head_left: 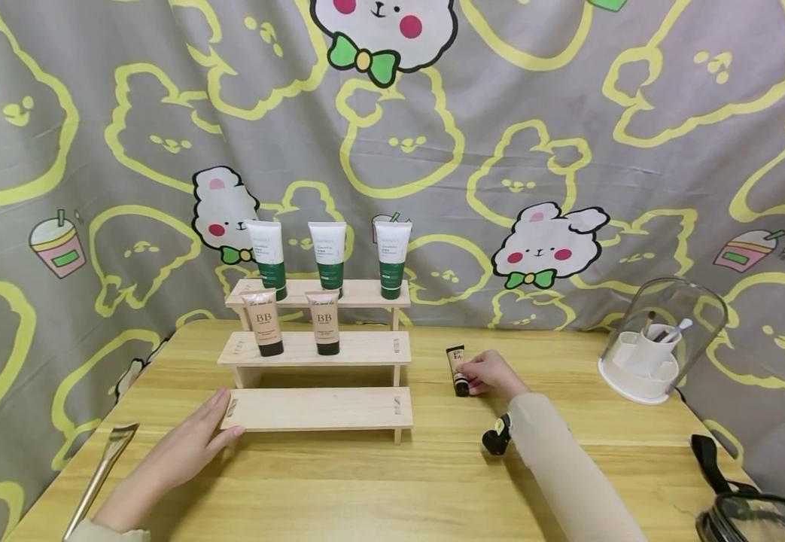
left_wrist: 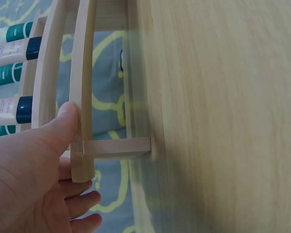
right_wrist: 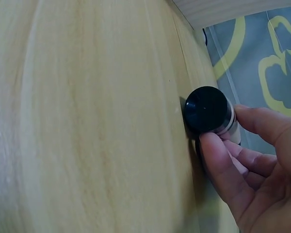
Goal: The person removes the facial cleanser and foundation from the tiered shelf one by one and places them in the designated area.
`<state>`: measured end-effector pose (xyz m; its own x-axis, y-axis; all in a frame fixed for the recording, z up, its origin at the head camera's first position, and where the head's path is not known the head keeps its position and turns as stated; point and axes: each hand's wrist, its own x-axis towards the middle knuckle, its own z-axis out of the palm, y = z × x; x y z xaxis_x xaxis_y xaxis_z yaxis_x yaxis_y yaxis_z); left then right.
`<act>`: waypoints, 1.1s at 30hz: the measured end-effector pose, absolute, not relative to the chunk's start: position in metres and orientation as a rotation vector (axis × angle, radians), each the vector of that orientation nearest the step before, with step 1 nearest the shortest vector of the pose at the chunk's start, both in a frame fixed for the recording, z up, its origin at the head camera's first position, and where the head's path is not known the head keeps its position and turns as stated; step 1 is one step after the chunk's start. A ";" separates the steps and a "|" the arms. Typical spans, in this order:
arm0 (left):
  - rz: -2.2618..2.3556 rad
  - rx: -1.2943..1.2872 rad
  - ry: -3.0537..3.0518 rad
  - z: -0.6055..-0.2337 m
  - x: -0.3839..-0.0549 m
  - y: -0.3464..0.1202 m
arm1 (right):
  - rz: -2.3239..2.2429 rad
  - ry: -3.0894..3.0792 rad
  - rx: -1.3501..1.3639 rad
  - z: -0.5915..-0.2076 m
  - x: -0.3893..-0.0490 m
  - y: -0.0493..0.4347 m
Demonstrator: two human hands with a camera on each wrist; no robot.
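Note:
My left hand point(head_left: 185, 444) grips the left end of the lowest step of a three-tier wooden display rack point(head_left: 320, 410). In the left wrist view, the thumb point(left_wrist: 67, 114) presses the step's edge and the other fingers lie around its end. To the right of the rack, my right hand point(head_left: 494, 374) pinches a small beige tube point(head_left: 455, 357) with a black cap point(right_wrist: 206, 109), low at the table. Two beige BB cream tubes point(head_left: 324, 320) stand on the middle step. Three white-and-green tubes point(head_left: 394, 260) stand on the top step.
At the right back of the wooden table point(head_left: 433, 482) stands a clear-domed holder point(head_left: 636, 376) with brushes. A flat brush point(head_left: 97, 474) lies at the left edge. A clear pouch with black trim point(head_left: 758, 516) sits front right. Patterned cloth point(head_left: 433, 150) hangs behind.

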<state>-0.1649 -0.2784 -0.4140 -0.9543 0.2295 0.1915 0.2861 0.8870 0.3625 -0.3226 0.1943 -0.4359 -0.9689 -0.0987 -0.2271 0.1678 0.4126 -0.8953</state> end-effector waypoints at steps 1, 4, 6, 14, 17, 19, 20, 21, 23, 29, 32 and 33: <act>-0.591 -0.400 -2.913 -0.414 -0.165 -0.279 | -1.579 2.424 0.055 -0.436 -0.323 0.195; -0.586 -0.403 -2.915 -0.414 -0.166 -0.279 | -1.596 2.409 0.056 -0.437 -0.322 0.196; -0.583 -0.407 -2.914 -0.414 -0.166 -0.279 | -1.604 2.404 0.053 -0.437 -0.322 0.197; -0.582 -0.403 -2.916 -0.413 -0.165 -0.278 | -1.646 2.364 0.070 -0.438 -0.323 0.200; -0.581 -0.404 -2.917 -0.413 -0.165 -0.278 | -1.651 2.355 0.064 -0.439 -0.323 0.200; -0.581 -0.404 -2.918 -0.413 -0.165 -0.278 | -1.654 2.352 0.063 -0.440 -0.322 0.201; -0.582 -0.404 -2.917 -0.414 -0.165 -0.278 | -1.656 2.350 0.063 -0.440 -0.322 0.201; -0.581 -0.404 -2.917 -0.414 -0.165 -0.278 | -1.655 2.350 0.062 -0.440 -0.322 0.201; -0.579 -0.405 -2.916 -0.414 -0.165 -0.278 | -1.656 2.348 0.064 -0.440 -0.322 0.202; -0.589 -0.407 -2.916 -0.414 -0.166 -0.279 | -1.667 2.331 0.083 -0.440 -0.322 0.203; -0.584 -0.415 -2.908 -0.415 -0.166 -0.279 | -1.667 2.329 0.077 -0.440 -0.322 0.204; -0.582 -0.419 -2.903 -0.416 -0.166 -0.279 | -1.668 2.328 0.075 -0.440 -0.322 0.204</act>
<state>-0.1665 -0.2794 -0.4156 -0.9495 0.2414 0.2005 0.3000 0.8856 0.3546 -0.3222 0.2039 -0.4396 -0.9606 -0.1171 -0.2522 0.2011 0.3338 -0.9210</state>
